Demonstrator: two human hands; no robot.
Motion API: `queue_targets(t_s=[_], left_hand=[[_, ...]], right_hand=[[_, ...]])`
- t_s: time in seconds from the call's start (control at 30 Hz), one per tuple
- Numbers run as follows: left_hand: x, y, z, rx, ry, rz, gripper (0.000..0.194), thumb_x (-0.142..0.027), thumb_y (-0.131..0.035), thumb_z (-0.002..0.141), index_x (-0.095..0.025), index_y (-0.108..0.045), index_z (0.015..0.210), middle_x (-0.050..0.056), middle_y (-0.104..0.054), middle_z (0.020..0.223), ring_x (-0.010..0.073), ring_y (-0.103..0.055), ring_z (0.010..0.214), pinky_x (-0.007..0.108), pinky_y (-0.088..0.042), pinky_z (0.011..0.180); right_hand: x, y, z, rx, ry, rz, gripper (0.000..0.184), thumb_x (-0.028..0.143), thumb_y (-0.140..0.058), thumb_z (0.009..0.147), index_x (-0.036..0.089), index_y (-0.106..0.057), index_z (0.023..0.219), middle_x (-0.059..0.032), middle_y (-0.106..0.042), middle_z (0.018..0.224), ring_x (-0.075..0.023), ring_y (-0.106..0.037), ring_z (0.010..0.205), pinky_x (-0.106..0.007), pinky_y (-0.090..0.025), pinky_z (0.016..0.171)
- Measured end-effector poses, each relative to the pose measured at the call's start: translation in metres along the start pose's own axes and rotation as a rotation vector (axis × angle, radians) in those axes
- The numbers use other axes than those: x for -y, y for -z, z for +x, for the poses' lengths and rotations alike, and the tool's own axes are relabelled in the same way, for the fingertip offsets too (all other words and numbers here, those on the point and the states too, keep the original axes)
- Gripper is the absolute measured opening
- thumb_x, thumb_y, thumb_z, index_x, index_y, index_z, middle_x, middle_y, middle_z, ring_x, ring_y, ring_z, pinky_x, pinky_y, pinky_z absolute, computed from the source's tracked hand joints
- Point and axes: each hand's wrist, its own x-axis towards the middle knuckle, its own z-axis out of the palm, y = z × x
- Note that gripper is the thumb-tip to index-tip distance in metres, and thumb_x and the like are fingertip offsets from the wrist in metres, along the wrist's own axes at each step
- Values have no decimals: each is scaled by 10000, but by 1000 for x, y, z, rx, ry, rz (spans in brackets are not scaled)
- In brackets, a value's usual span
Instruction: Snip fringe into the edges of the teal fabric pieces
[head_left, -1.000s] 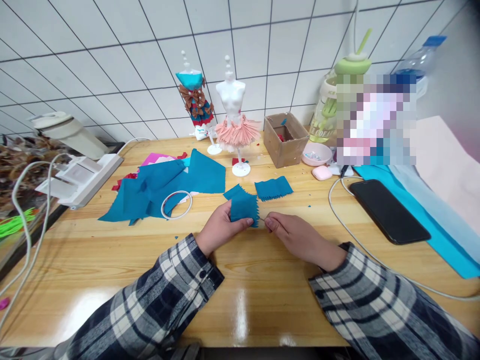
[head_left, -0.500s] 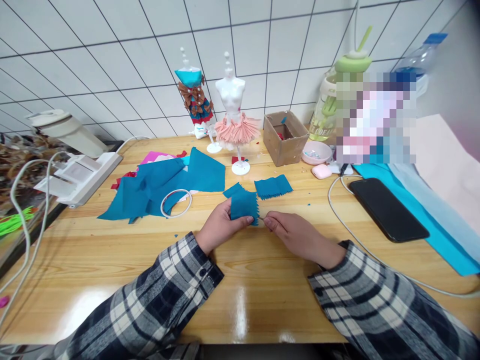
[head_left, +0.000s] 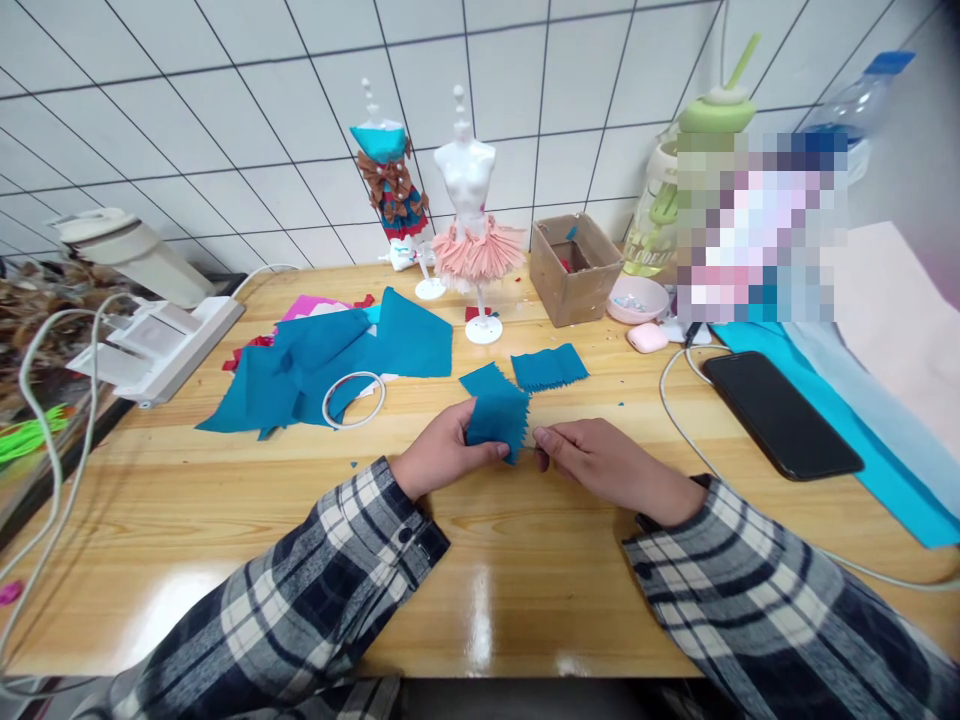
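Note:
A teal piece of crepe paper (head_left: 496, 415) with a zigzag right edge is pinched in my left hand (head_left: 446, 450), the thumb lying across its lower part. My right hand (head_left: 592, 455) is closed at the zigzag edge. A thin, stick-like thing shows faintly between its fingertips and the paper; its kind is too small to make out. Just behind the held piece is another teal strip (head_left: 484, 378), partly covered. To the right of that lies a teal rectangle (head_left: 550, 368) with a toothed front edge.
Larger teal sheets (head_left: 322, 350) and a white ring (head_left: 328, 400) lie at left. Two small mannequins, one in a peach skirt (head_left: 478, 252), stand near the wall beside a cardboard box (head_left: 574, 290). A phone (head_left: 780, 415), a white cable (head_left: 679, 420) and a power strip (head_left: 161, 350) flank the work.
The view has shifted slightly. My right hand has drawn a little to the right and turned at the paper's edge. My left hand still holds the teal piece, now tilted a bit more.

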Motion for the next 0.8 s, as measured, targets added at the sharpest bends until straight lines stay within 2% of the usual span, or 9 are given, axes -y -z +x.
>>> queue_targets(t_s=[0.23, 0.8], left_hand=[[3, 2, 0, 80, -7, -6, 326, -280, -754, 722, -157, -618, 990, 65, -713, 952, 196, -663, 826, 333, -549, 766], [3, 1, 0, 88, -22, 65, 329, -287, -748, 725, -163, -630, 1005, 56, -716, 931, 188, -660, 818, 315, -554, 744]], right_hand=[[2, 1, -1, 38, -14, -15, 543, 498, -312, 995, 195, -696, 761, -19, -631, 644, -150, -553, 616, -277, -366, 616], [0, 1, 0, 57, -4, -36, 554, 500, -324, 990, 193, -700, 725, -28, -637, 636, -151, -554, 606, -283, -376, 624]])
